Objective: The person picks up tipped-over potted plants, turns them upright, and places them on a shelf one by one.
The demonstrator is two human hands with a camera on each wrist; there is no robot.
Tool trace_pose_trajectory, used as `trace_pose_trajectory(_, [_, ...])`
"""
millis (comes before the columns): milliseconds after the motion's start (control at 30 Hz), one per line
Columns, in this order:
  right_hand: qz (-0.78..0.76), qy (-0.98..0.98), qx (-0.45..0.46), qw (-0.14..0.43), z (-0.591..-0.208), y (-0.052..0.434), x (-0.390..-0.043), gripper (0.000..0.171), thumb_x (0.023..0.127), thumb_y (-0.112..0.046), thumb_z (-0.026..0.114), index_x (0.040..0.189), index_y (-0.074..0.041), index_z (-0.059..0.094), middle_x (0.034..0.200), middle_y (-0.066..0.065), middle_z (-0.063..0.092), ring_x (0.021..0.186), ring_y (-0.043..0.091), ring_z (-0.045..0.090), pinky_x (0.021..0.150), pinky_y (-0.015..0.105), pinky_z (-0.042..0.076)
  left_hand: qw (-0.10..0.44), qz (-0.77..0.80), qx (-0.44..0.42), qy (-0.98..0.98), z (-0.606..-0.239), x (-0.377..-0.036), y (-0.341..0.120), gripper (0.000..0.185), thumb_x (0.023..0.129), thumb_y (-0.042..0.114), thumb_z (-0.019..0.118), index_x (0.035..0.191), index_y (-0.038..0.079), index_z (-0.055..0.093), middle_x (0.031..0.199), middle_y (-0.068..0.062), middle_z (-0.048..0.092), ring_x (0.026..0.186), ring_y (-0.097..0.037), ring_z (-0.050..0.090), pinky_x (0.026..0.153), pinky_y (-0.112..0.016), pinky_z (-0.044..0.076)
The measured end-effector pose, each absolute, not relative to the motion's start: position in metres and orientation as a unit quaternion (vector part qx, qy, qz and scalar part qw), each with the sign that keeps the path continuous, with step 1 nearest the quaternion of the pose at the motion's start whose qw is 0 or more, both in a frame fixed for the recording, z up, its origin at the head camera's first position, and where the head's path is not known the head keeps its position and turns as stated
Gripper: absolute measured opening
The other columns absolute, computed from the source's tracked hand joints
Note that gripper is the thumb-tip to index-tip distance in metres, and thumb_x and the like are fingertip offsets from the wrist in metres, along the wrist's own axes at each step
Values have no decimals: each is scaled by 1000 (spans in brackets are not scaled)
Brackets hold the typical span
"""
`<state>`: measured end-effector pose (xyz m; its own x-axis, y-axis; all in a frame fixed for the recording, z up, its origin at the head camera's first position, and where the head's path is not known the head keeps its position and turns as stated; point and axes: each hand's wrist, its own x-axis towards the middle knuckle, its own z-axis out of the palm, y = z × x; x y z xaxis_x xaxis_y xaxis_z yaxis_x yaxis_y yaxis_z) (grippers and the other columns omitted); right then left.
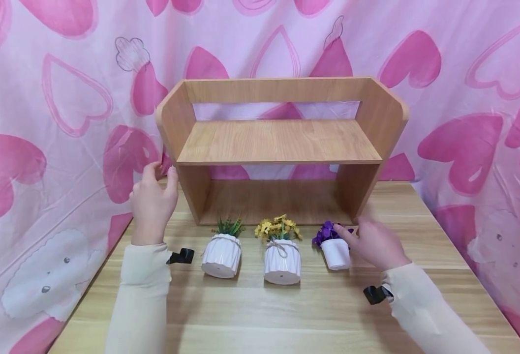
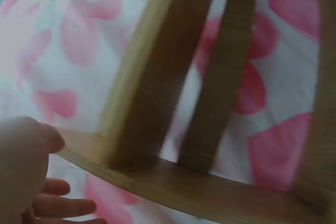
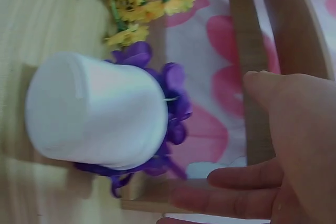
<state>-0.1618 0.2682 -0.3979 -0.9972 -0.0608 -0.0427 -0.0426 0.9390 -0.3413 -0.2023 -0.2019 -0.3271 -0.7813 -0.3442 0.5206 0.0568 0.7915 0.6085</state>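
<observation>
Meanwhile right hand (image 1: 377, 242) reaches open-fingered beside purple-flower pot (image 1: 336, 253); left hand (image 1: 152, 201) touches shelf (image 1: 277, 142).

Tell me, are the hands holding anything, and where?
Nothing is held. The right hand is open beside the purple flower pot; the left hand is open by the wooden shelf.

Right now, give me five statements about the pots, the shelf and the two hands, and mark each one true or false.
1. Three white pots stand in a row on the table in front of the wooden shelf. True.
2. The middle pot holds purple flowers. False: its flowers are yellow; the purple ones are in the right-hand pot.
3. The right hand is at the purple-flower pot, fingers extended. True.
4. The left hand grips the green-plant pot. False: it is up by the shelf's left side panel, apart from that pot.
5. A pot already sits on the shelf's upper board. False: the board is bare.
</observation>
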Motion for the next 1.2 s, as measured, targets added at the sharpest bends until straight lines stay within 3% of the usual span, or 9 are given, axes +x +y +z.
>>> trace_pose_trajectory(133, [-184,981,-1,66,-409,272,-163,90,100,-80,49,125,5,64,111,25,75,98,42,71,83,58,59,263,-354,83,-894,-337,-216,-208,67,109,51,48,158,4,49,150,-24,65,135,-52,60,113,-68,44])
trace_pose_trajectory(233, [-186,979,7,85,-416,274,-164,101,98,-85,45,130,9,63,120,30,73,105,46,70,88,61,59,236,-406,79,-880,-342,-225,-213,72,109,55,50,162,6,44,158,-20,58,145,-42,57,122,-59,44])
trace_pose_trajectory(400, [-189,978,8,87,-424,275,-168,103,97,-86,44,126,11,67,115,30,74,100,45,71,85,61,58,208,-475,56,-853,-345,-238,-217,76,109,55,52,166,7,39,166,-19,50,152,-33,53,125,-50,45])
trace_pose_trajectory(733, [-207,973,24,101,-442,272,-170,108,95,-88,45,133,12,63,117,31,73,98,42,69,85,59,57,164,-499,27,-851,-346,-251,-217,74,110,52,51,168,9,35,166,-21,49,151,-36,52,125,-54,44])
trace_pose_trajectory(967, [-219,967,49,121,-453,268,-172,118,93,-91,44,143,16,54,132,38,66,103,44,67,89,57,57,171,-499,29,-849,-345,-254,-215,72,111,53,49,165,7,42,164,-21,51,150,-35,53,127,-54,41])
trace_pose_trajectory(1200, [-260,958,53,111,-464,263,-174,113,96,-85,49,146,16,51,134,39,64,106,42,67,94,58,57,173,-497,31,-850,-340,-259,-211,70,111,52,47,160,2,46,160,-24,55,144,-37,55,126,-55,43])
